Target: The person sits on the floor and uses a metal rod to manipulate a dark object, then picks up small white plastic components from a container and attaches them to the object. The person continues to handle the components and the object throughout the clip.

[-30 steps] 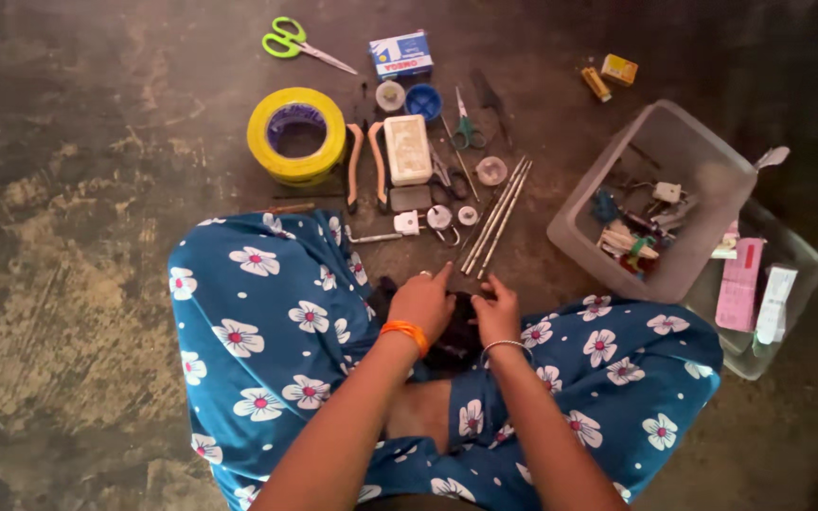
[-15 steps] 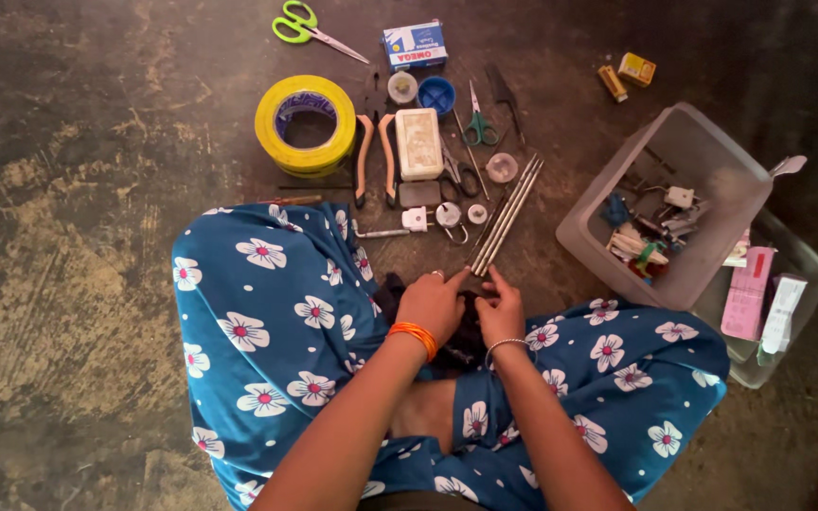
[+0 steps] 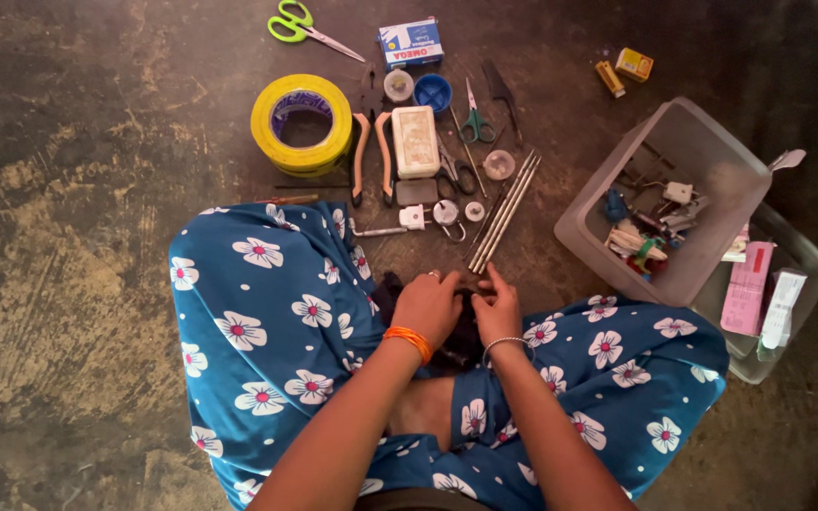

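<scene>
Right between the person's knees, at the front edge of the lap, sits a small dark object (image 3: 466,326), mostly hidden by the fingers working on it; what it is I cannot tell. It lies directly under both hands, touching each, so neither has to travel to reach it. The left hand (image 3: 426,308), above an orange bangle (image 3: 407,342), is curled over it from the left with a ring showing on one finger. The right hand (image 3: 498,308), above a thin silver bracelet (image 3: 504,343), pinches at it from the right, its fingertips pointing up and inward toward the left hand. Both hands look closed on the object, and its long axis cannot be read.

Just beyond the fingertips, a bundle of thin metal rods (image 3: 504,210) lies on the floor, slanting from near the right hand up and away to the right; the right hand is the nearer one. Further out are a white plug piece (image 3: 413,218), orange-handled pliers (image 3: 369,151), a white rectangular block (image 3: 416,141), a roll of yellow tape (image 3: 302,124), green scissors (image 3: 297,24), and, off to the right, a grey plastic bin (image 3: 674,194) of odd parts.

Against the earlier views, the hands remain together at the same spot; only the camera's framing has drifted slightly.
</scene>
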